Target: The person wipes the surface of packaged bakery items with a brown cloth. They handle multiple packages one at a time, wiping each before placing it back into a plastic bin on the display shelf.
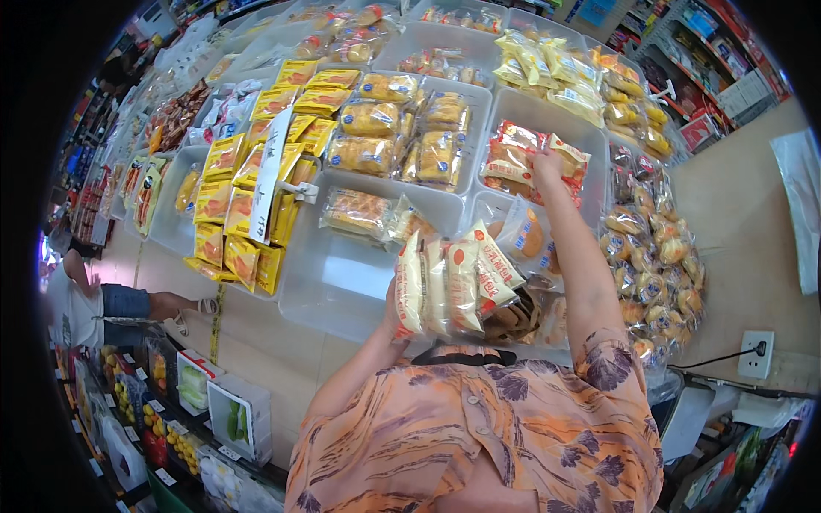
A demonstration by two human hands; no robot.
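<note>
Several packaged breads in cream and red plastic wrappers [449, 282] stand bunched against my left hand [391, 314], which supports them from the left, its fingers mostly hidden behind the packs. With my arm stretched forward, my right hand [546, 168] is on red-and-clear wrapped breads [513, 157] in a translucent plastic bin [590, 128]. Its fingertips meet a cream and red pack [569, 160] at the right of that bin; whether they grip it is hard to see. Round wrapped breads [523, 234] lie in the bin nearer to me.
Yellow snack packets [221, 202] and a white price sign [269, 176] fill bins at left. Wrapped pastries [362, 154] lie ahead, small wrapped buns [660, 256] at right. One large bin [346, 282] holds a few packs. A person [122, 308] stands at far left.
</note>
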